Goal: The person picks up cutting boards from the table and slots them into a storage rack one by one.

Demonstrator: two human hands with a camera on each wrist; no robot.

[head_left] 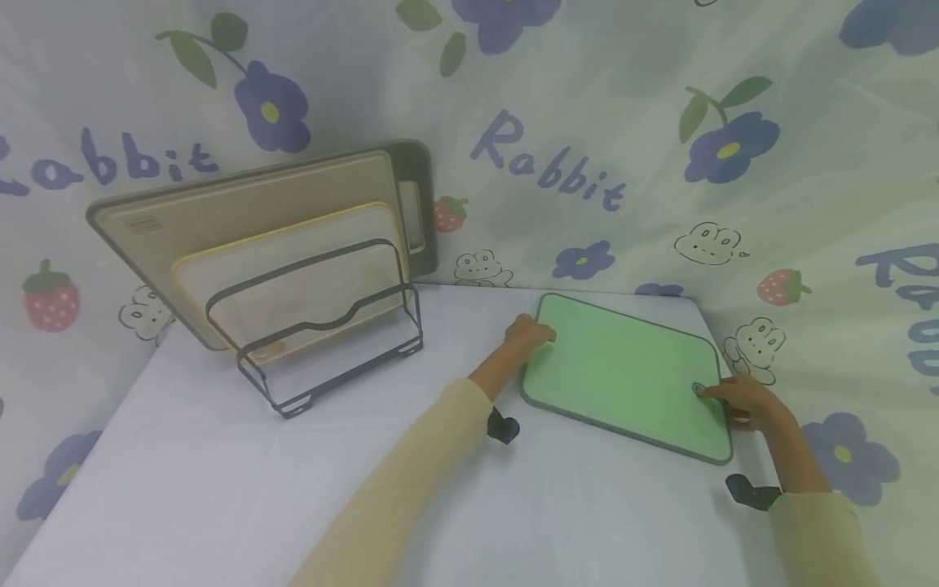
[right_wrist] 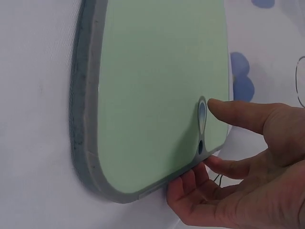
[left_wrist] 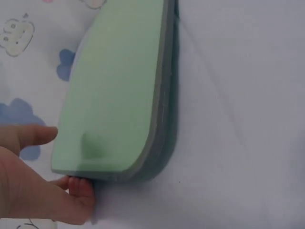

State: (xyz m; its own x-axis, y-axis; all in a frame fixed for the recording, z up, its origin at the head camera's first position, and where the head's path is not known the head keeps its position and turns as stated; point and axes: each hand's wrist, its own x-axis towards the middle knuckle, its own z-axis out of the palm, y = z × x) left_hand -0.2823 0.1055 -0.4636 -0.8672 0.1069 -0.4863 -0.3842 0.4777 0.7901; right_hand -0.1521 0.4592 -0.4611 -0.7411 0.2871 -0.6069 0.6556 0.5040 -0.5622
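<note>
A light green cutting board (head_left: 623, 367) with a grey rim lies on the white table at the right in the head view. At its left end is my left hand (head_left: 526, 336), with curled fingers (left_wrist: 82, 188) against the edge and the thumb over the top face. My right hand (head_left: 750, 399) is at the opposite end. Its fingers (right_wrist: 188, 188) curl at the rim, while the thumb reaches over the board beside a small oval hole (right_wrist: 202, 117). Whether either thumb presses on the surface, I cannot tell. Fingertips under the board are hidden.
On the left, a dark wire rack (head_left: 315, 326) holds a pale board with a yellow rim (head_left: 293, 277) and a larger beige board (head_left: 257, 200) with a grey edge. A patterned cloth (head_left: 572, 98) hangs behind the white table (head_left: 587, 505).
</note>
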